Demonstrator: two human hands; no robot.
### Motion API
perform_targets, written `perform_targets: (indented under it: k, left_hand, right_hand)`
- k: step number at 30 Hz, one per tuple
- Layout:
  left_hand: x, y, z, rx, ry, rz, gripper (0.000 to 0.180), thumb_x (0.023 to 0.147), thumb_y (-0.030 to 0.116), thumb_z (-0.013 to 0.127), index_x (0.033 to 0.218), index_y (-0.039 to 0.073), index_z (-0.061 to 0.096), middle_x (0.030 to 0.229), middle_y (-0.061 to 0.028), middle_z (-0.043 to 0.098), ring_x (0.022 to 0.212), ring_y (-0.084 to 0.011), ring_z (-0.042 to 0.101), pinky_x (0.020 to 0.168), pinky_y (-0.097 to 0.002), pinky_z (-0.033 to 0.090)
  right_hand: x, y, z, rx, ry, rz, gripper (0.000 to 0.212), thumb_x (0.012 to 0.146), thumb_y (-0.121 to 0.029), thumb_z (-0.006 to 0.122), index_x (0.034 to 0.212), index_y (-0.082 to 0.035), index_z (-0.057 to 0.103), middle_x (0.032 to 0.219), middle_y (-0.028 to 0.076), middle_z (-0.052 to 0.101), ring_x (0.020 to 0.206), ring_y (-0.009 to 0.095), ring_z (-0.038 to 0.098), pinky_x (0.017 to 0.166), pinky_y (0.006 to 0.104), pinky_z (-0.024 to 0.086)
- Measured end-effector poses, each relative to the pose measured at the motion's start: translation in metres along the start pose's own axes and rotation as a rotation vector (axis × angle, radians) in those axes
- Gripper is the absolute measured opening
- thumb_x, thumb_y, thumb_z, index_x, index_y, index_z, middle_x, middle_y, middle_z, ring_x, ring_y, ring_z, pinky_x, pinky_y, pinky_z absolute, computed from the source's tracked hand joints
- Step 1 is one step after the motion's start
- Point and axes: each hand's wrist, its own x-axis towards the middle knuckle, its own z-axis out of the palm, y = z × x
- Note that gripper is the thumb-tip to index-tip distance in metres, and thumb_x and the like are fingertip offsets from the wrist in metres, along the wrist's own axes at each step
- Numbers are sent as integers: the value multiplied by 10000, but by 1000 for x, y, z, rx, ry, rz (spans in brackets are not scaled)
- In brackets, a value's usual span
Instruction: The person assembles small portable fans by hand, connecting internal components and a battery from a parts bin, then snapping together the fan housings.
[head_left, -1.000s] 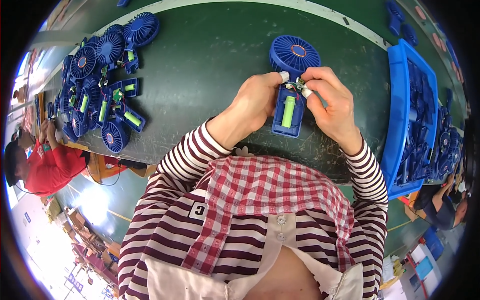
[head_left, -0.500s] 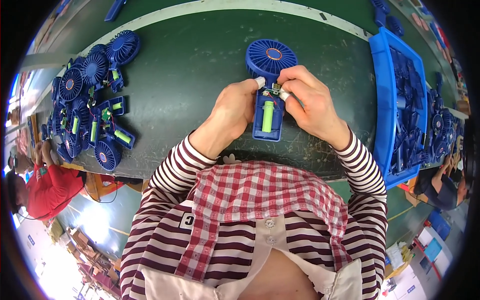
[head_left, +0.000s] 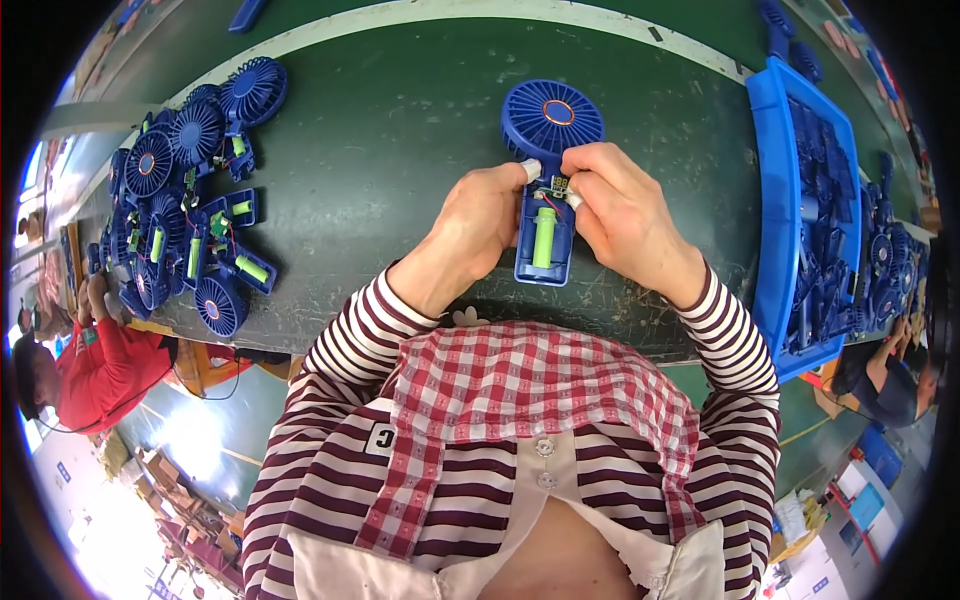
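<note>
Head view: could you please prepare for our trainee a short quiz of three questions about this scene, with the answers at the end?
1. Multiple choice: What colour is the cell inside the open handle of the fan gripped by the left hand?
A) green
B) red
C) white

2. True or false: The large blue bin stands to the left of that fan.

3. Short answer: Which hand has its fingertips at the small circuit board near the fan's neck?

Key:
1. A, green.
2. False; the large blue bin stands to the right of it.
3. The right hand.
</note>
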Motion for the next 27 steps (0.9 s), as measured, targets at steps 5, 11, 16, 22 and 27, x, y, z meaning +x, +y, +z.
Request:
perform_targets:
  k: [5, 11, 16, 22, 27]
  left_hand:
    - [-2, -2, -1, 26, 8, -11, 224, 900, 198, 471, 932, -1, 569, 815, -65, 590, 678, -154, 565, 591, -304, 473]
    - [-8, 8, -7, 73, -113, -92, 239, 908, 202, 466, 1021, 10, 552, 935, -71, 600, 828, -164, 590, 748, -347, 493]
    - [-2, -2, -18, 310, -174, 51, 225, 853, 141, 604, 989, -38, 592, 901, -77, 630, 779, -150, 630, 699, -306, 535]
    - [-2, -7, -19, 298, -190, 51, 220, 858, 118, 600, 995, -54, 594, 890, -85, 634, 770, -149, 629, 694, -291, 532]
    - [0, -12, -20, 277, -201, 53, 222, 861, 118, 595, 995, -59, 596, 889, -89, 634, 769, -152, 629, 690, -286, 531]
  right_hand:
    - [0, -5, 1, -151, -112, -55, 199, 597, 102, 574, 783, 62, 515, 969, 139, 525, 831, 289, 558, 634, 356, 492]
    - [0, -8, 0, -213, -164, -67, 163, 617, 75, 571, 770, 56, 518, 977, 131, 516, 824, 277, 542, 624, 347, 490]
    - [0, -9, 2, -213, -185, -78, 164, 619, 53, 570, 776, 56, 527, 977, 129, 513, 815, 275, 534, 640, 344, 487]
    - [-5, -8, 4, -211, -210, -67, 178, 617, 44, 577, 790, 49, 535, 982, 124, 516, 830, 273, 534, 658, 350, 484]
    - [-7, -10, 4, -251, -210, -54, 182, 622, 32, 589, 797, 29, 542, 968, 112, 527, 837, 268, 539, 678, 356, 471]
